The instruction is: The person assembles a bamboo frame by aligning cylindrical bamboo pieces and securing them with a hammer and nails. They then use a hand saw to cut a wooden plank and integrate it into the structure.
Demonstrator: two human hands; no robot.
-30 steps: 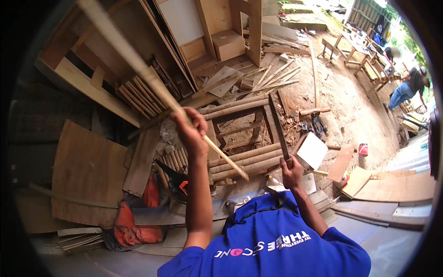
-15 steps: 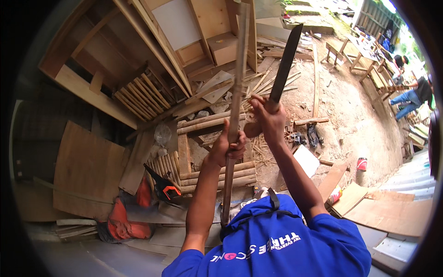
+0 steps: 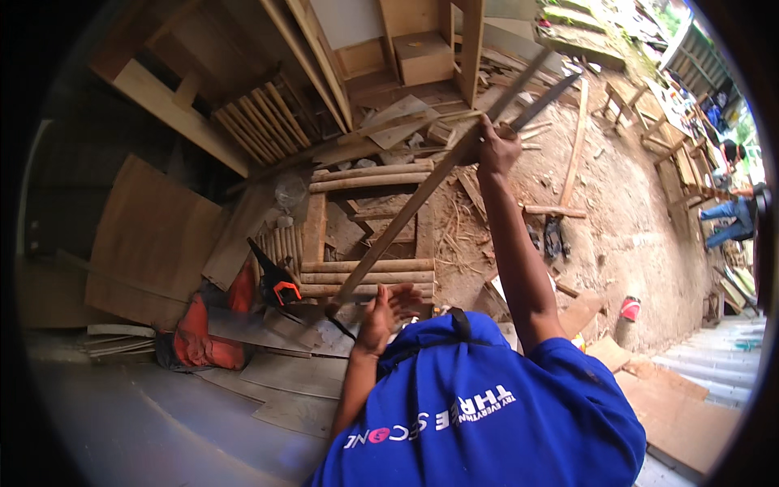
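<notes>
- Wooden, long and thin, the stick (image 3: 406, 219) runs as a diagonal from the lower centre of the frame up to the upper right, with its lower end near the left hand.
- At the upper centre-right, the right hand (image 3: 497, 148) is raised and its fingers are clamped together on the stick and on a dark long blade (image 3: 545, 99), which points to the upper right.
- At the lower centre, the left hand (image 3: 388, 312) has the fingers spread apart and the palm open, just beside the lower end of the stick; I cannot tell if it touches it.
- Behind the stick, in the middle of the frame, a frame of round poles (image 3: 369, 223) lies on the dirt ground (image 3: 625, 211).
- At the left, flat plywood sheets (image 3: 150, 235) lie, with a red and black tool (image 3: 276, 284) near them.
- At the bottom, a blue shirt (image 3: 487, 406) fills the frame.
</notes>
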